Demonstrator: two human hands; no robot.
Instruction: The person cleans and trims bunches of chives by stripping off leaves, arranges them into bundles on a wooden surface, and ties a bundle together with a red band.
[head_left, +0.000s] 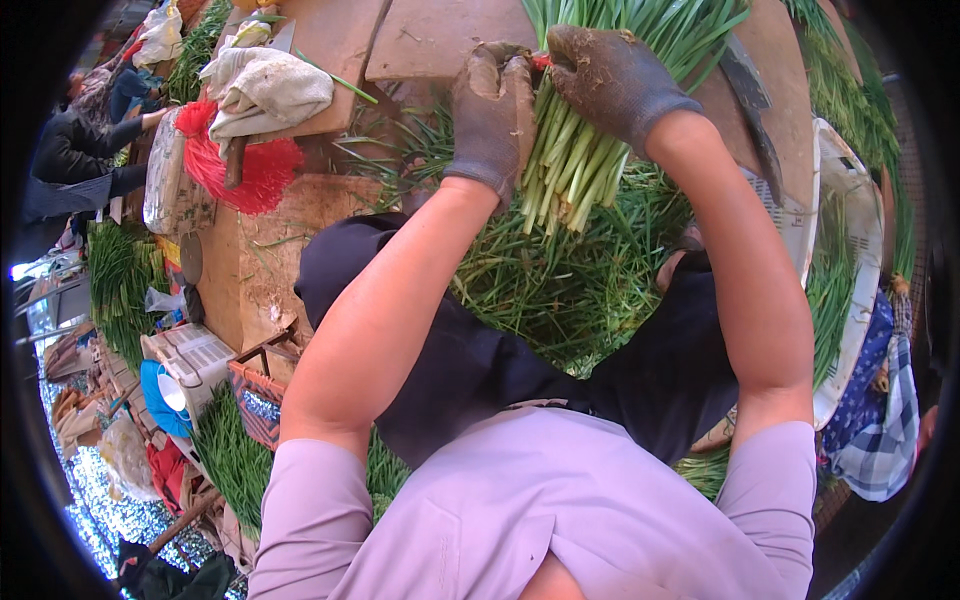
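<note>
A bunch of leafy green stalks, likely garlic chives (574, 157), lies over the near edge of the wooden board (427, 45), pale cut ends towards me. My left hand (493, 112), in a soiled grey work glove, is at the left side of the bunch with its fingers curled on a red tie (540, 61). On top of the stalks, my right hand (619, 82), gloved alike, has its fingers closed at the other end of that tie. The tie's path around the bunch is hidden by the gloves and stalks.
Right of the bunch lies a dark knife (754, 112), beside a white plastic crate (844, 150) holding greens. Red strands (247, 180) and a pale cloth (266, 82) lie at left. Loose leaves (555, 292) cover the ground between my legs. Another person (75, 157) is at far left.
</note>
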